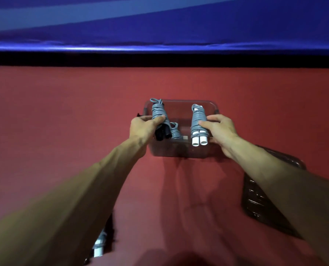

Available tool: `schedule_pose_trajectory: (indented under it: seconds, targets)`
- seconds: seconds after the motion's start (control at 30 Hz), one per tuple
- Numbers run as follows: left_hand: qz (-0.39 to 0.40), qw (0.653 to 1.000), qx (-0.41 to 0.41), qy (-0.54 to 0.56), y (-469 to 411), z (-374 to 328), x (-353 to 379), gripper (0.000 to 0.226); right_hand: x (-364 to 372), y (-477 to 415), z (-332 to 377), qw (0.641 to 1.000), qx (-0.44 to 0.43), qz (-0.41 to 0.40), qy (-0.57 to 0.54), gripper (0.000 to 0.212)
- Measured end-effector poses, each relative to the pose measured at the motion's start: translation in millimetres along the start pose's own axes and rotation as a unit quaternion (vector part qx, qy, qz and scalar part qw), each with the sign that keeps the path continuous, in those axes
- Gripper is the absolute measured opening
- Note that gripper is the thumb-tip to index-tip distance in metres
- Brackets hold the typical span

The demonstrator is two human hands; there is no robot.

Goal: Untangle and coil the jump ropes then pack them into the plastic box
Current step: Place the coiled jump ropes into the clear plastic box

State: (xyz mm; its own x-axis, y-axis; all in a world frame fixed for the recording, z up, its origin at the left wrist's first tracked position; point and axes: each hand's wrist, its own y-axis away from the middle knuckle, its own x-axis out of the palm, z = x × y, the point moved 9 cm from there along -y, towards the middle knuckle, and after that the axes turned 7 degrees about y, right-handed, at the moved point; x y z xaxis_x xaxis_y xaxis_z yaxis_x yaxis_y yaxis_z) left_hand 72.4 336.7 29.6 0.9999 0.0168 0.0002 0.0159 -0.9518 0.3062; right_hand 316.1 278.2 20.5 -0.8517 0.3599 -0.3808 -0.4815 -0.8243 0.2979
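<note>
Head view, single frame, edges soft from blur.

- Blue backdrop (159, 25): fills the band far beyond the plastic box; a black strip runs under it.
- Red table (64, 121): carries the box, which sits at mid-frame.
- Lid (259, 200): dark, ribbed, lying nearer the camera than the box and to its right. The right forearm crosses it and hides its right part.
- Plastic box (179, 151): clear, open-topped. The side rims are covered by the hands. A small dark piece at its left edge is too blurred to identify.
- Left hand (143, 128): over the box's left side, fingers and thumb wrapped round the black-handled rope (158, 112). This is a tight grey coil, with two black handle ends poking out toward the camera.
- Right hand (222, 129): over the box's right side, thumb and fingers curled round the white-handled rope (197, 117). Coiled grey, with two white handle ends toward the camera. Cannot tell whether either bundle touches the box floor.
- Small grey coil (174, 131): inside the box between the two held bundles; its handles are not clear.
- Fourth rope (99, 245): well short of the box, at lower left. Only a white and grey scrap shows beneath the left forearm.
</note>
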Motion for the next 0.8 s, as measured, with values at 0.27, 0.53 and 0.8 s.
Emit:
schedule_pose_trajectory:
  seconds: [0.27, 0.53, 0.8]
  targets:
    - [0.044, 0.992, -0.023, -0.118, -50, 17, 51, 0.033, 13, -57, -16, 0.998, 0.054, 0.008, -0.011, 0.025]
    - [0.12, 0.969, -0.054, -0.211, -70, 45, 86, 0.022, 43, -74, -36, 0.993, 0.096, 0.062, 0.034, 0.033]
    - [0.12, 0.97, -0.051, -0.207, -74, 38, 86, 0.025, 29, -76, -24, 0.993, 0.068, 0.04, 0.083, 0.025]
